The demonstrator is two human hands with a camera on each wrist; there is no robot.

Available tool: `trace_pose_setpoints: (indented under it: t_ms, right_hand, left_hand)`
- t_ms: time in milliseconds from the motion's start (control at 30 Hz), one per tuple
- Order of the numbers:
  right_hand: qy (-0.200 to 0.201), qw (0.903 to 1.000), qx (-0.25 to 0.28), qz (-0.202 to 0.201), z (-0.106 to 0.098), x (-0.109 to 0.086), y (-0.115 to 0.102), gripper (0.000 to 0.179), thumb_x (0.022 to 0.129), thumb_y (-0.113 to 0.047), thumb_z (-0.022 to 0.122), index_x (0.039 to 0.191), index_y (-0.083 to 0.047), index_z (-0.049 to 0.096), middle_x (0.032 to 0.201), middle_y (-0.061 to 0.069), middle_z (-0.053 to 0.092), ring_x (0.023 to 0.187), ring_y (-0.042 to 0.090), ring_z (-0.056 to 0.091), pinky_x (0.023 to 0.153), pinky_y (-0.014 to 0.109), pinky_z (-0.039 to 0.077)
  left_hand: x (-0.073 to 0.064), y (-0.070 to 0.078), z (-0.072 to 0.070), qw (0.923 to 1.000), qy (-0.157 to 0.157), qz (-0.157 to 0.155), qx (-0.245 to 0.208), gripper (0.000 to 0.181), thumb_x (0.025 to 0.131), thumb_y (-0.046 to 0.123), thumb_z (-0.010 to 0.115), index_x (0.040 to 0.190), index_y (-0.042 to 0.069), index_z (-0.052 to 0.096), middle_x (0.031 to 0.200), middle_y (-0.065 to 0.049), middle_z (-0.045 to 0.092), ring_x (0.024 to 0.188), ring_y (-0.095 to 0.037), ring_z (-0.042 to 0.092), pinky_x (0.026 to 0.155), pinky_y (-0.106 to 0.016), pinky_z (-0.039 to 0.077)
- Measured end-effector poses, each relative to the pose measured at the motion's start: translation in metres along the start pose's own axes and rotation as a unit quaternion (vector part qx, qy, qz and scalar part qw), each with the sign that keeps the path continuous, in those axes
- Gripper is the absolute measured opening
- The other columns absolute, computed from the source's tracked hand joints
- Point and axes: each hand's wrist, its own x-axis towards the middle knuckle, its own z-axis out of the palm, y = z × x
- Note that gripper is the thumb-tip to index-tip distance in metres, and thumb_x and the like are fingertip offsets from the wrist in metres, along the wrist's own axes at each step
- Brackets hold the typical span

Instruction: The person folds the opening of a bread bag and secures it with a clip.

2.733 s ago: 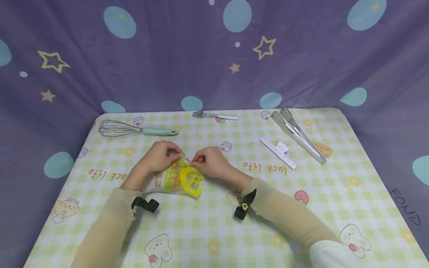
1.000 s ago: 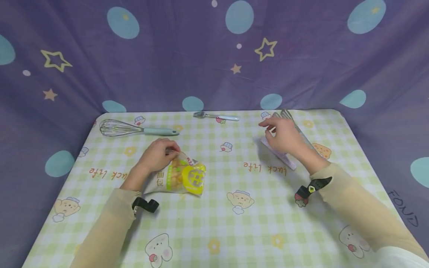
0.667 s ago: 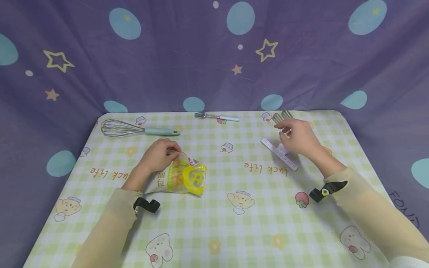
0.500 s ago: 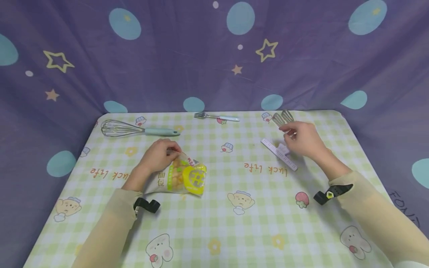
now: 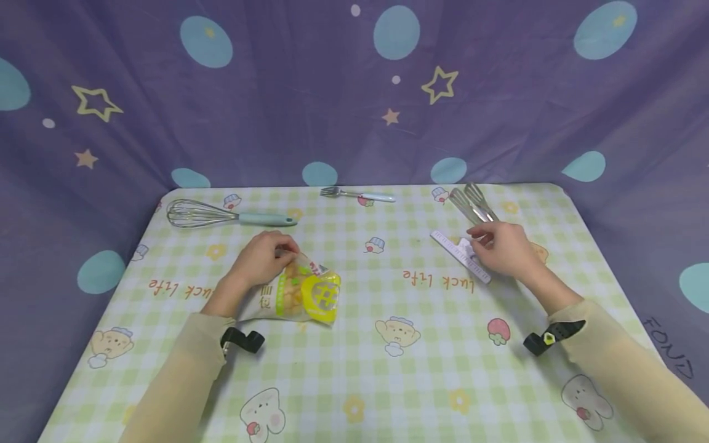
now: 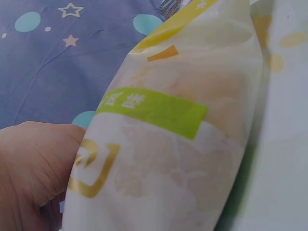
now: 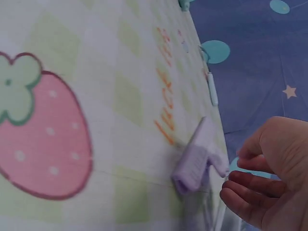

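Observation:
My left hand (image 5: pixel 264 259) pinches the upper edge of a plastic bread bag (image 5: pixel 299 295) with yellow and green print, which lies on the table. In the left wrist view the bag (image 6: pixel 159 154) fills much of the picture, with part of the hand (image 6: pixel 38 163) at its side. My right hand (image 5: pixel 506 247) hovers beside a pale purple bag clip (image 5: pixel 451 249), fingers loosely bent. Seen from the right wrist, the clip's lever stands right at the fingertips, the hand (image 7: pixel 272 178) not closed around it. Part of the clip is hidden behind the fingers in the head view.
Metal tongs (image 5: pixel 469 203) lie beyond the right hand, their near part covered by it. A whisk (image 5: pixel 263 219) with a pale green handle lies at back left, and a fork (image 5: pixel 376 197) at the back middle. A purple curtain (image 5: pixel 266 92) borders the checked tablecloth (image 5: pixel 421 381).
My right hand left the bag, crossed right over the clip and tongs, then drew back and down beside the clip's lever. The left hand has kept its grip on the bag.

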Motion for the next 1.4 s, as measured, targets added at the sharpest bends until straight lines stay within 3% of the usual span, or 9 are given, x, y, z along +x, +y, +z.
trace_pose_setpoints:
  t_ms: [333, 633, 767, 1033, 1300, 1400]
  right_hand:
    - [-0.034, 0.9989, -0.027, 0.018, 0.011, -0.004, 0.002, 0.034, 0.091, -0.026, 0.082, 0.109, 0.001, 0.077, 0.096, 0.017, 0.08, 0.084, 0.028, 0.076, 0.079, 0.051, 0.06]
    - [-0.068, 0.9966, -0.011, 0.046, 0.005, -0.003, -0.005, 0.018, 0.096, -0.02, 0.074, 0.102, -0.004, 0.072, 0.096, 0.017, 0.079, 0.088, 0.031, 0.076, 0.083, 0.053, 0.059]
    - [-0.071, 0.9957, 0.019, 0.058, 0.0, -0.001, -0.009, 0.018, 0.096, -0.018, 0.076, 0.105, -0.005, 0.069, 0.104, 0.019, 0.078, 0.095, 0.033, 0.075, 0.085, 0.051, 0.057]
    - [-0.057, 0.9923, 0.085, 0.07, -0.006, 0.004, -0.016, 0.035, 0.097, -0.019, 0.076, 0.125, 0.001, 0.071, 0.115, 0.022, 0.075, 0.108, 0.037, 0.074, 0.09, 0.044, 0.058]
    - [-0.057, 0.9832, 0.161, 0.064, -0.005, 0.012, -0.032, 0.034, 0.099, -0.016, 0.074, 0.13, -0.001, 0.071, 0.126, 0.023, 0.072, 0.117, 0.038, 0.072, 0.083, 0.016, 0.052]
    - [-0.059, 0.9799, 0.18, 0.062, -0.002, 0.017, -0.038, 0.033, 0.1, -0.017, 0.074, 0.13, -0.002, 0.071, 0.127, 0.022, 0.072, 0.117, 0.036, 0.071, 0.081, 0.012, 0.051]
  left_hand:
    - [0.001, 0.0, 0.0, 1.0, -0.005, -0.004, -0.001, 0.007, 0.101, 0.016, 0.073, 0.1, 0.016, 0.079, 0.106, -0.008, 0.076, 0.107, -0.033, 0.069, 0.103, -0.055, 0.053]
    - [0.001, -0.002, 0.002, 1.0, -0.006, -0.002, -0.007, 0.007, 0.101, 0.015, 0.072, 0.1, 0.016, 0.079, 0.105, -0.008, 0.075, 0.106, -0.033, 0.069, 0.102, -0.055, 0.054]
    - [0.001, -0.003, 0.002, 1.0, -0.006, -0.001, -0.007, 0.007, 0.101, 0.015, 0.072, 0.1, 0.016, 0.079, 0.105, -0.008, 0.075, 0.106, -0.034, 0.069, 0.102, -0.055, 0.054]
    - [0.0, -0.002, 0.001, 1.0, -0.007, -0.004, -0.005, 0.007, 0.101, 0.016, 0.072, 0.1, 0.016, 0.079, 0.106, -0.008, 0.075, 0.106, -0.034, 0.069, 0.102, -0.055, 0.054]
    - [-0.001, -0.002, 0.001, 0.9999, -0.01, -0.012, -0.004, 0.007, 0.102, 0.017, 0.072, 0.101, 0.017, 0.079, 0.107, -0.007, 0.075, 0.107, -0.032, 0.069, 0.102, -0.054, 0.054]
    - [-0.001, -0.002, 0.001, 0.9999, -0.007, -0.009, -0.004, 0.007, 0.101, 0.017, 0.072, 0.1, 0.017, 0.079, 0.106, -0.007, 0.075, 0.106, -0.032, 0.069, 0.102, -0.054, 0.054]
